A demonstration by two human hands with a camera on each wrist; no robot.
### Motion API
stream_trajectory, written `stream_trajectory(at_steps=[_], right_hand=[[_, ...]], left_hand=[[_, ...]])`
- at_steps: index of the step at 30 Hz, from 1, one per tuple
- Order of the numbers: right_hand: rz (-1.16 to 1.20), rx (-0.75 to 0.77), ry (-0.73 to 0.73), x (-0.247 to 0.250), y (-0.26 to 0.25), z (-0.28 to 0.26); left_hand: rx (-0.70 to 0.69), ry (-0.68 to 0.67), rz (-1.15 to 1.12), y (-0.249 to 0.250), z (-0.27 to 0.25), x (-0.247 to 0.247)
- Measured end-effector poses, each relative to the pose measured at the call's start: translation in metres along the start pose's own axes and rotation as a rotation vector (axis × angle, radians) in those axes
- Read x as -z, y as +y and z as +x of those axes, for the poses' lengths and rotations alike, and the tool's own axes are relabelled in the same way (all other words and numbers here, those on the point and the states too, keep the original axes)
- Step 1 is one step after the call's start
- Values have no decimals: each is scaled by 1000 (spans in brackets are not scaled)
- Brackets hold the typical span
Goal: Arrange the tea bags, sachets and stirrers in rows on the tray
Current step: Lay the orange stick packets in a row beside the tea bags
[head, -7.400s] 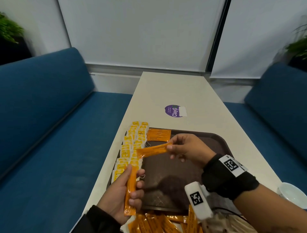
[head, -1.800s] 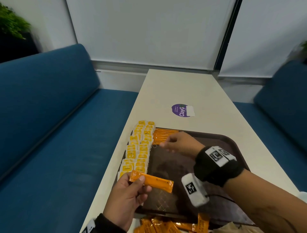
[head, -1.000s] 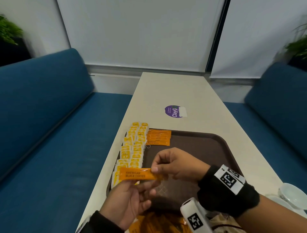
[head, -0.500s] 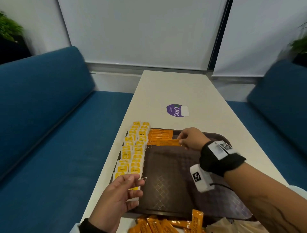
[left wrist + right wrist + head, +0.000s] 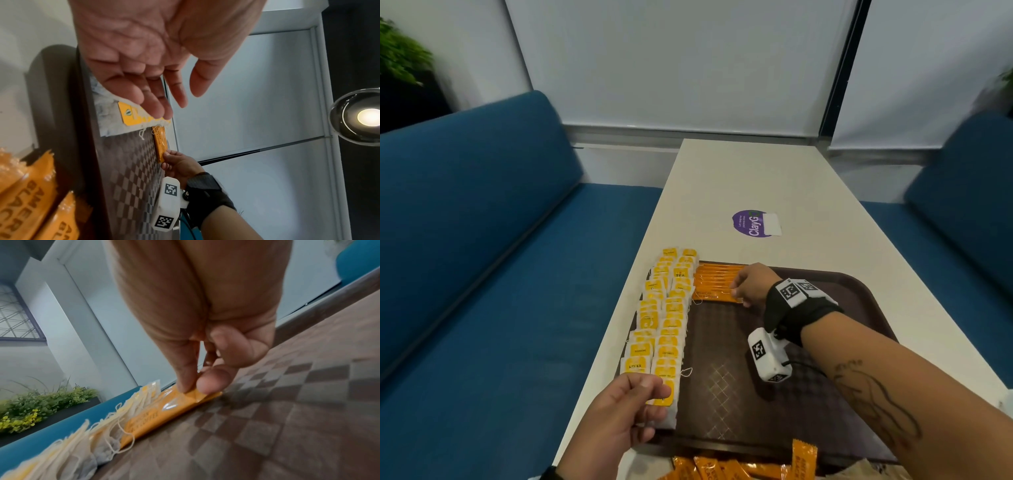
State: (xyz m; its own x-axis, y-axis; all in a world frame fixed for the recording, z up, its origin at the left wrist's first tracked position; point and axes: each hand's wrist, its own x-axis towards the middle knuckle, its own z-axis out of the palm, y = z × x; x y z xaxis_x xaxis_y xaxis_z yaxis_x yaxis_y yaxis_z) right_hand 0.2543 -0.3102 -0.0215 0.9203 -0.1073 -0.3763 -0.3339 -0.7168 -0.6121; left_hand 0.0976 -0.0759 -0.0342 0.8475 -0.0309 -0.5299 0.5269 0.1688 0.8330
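The white table (image 5: 774, 178) runs up the middle of the head view, and the brown tray (image 5: 774, 359) fills its lower half, its long floor still bare for further rows. Down the tray's left edge, from mid-frame to lower centre, two overlapping columns of tea bags (image 5: 664, 325) are packed tight, probably to save room. At the tray's upper left corner a short stack of orange sachets (image 5: 714, 281) lies side by side. The right hand (image 5: 751, 284) pinches the end of the nearest sachet (image 5: 164, 412) between thumb and fingertip, apparently to square it against its neighbours. The left hand (image 5: 619, 414), lower centre, rests loose-fingered on the lowest tea bag, likely steadying that column. Loose sachets (image 5: 739, 466) wait at the bottom edge. No stirrers are visible.
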Motion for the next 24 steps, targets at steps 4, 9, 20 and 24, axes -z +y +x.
stream_trajectory(at_steps=[4,9,20,24], right_hand=[[-49,0,35,0,-2,1],[-129,-34,96,0,-3,0],[144,177,196,47,-2,-94],[193,315,136,55,0,-199]], left_hand=[[16,14,35,0,3,-2],[15,20,66,1,1,-1],[-223,-7,277,9,-41,12],[-356,-17,432,7,-60,29]])
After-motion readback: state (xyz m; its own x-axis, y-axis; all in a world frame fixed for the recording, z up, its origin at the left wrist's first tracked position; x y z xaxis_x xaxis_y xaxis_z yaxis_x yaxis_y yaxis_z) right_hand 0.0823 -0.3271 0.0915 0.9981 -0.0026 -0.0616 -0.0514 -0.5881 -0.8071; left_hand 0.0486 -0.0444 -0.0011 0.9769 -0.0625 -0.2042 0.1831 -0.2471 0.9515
